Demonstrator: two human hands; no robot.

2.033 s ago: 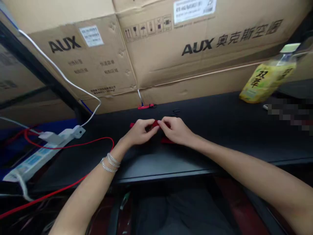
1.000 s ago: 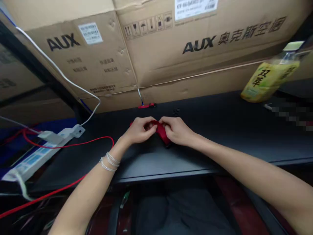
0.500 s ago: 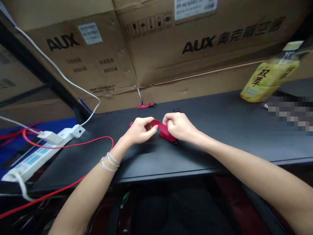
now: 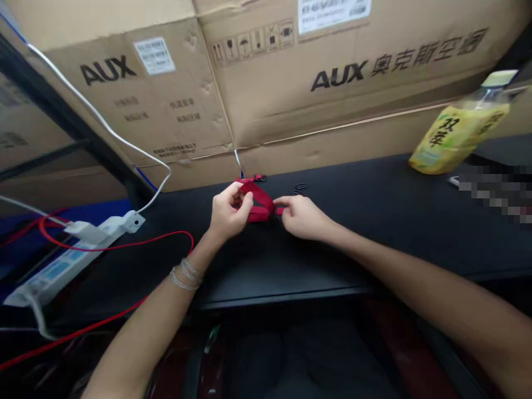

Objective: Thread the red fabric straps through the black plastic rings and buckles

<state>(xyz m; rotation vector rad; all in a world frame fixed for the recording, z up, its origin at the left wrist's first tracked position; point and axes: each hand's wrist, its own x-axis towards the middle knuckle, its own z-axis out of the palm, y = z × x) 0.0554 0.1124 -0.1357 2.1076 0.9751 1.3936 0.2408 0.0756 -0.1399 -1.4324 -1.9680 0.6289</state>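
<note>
A loop of red webbing strap [image 4: 260,202] lies on the black desk [image 4: 357,221] between my hands, with a dark buckle or clip near its right end. My left hand [image 4: 230,210] is closed around the strap's left side, fingers curled over it. My right hand [image 4: 301,217] reaches in from the right, its fingertips pinching the strap's right end. A strip of red strap with a small black clip [image 4: 253,179] lies at the desk's back edge, and it may join the loop. Several small black rings [image 4: 300,189] rest behind my right hand.
Large AUX cardboard boxes [image 4: 266,94] stand along the desk's back edge. A white power strip [image 4: 70,257] with red and white cables lies at the left. A yellow-green drink bottle [image 4: 459,130] stands at the back right, beside a pixelated patch.
The strap now forms an open loop, shifted up and left. My left hand has turned upright and moved back, while my right hand has drawn apart from it to the right.
</note>
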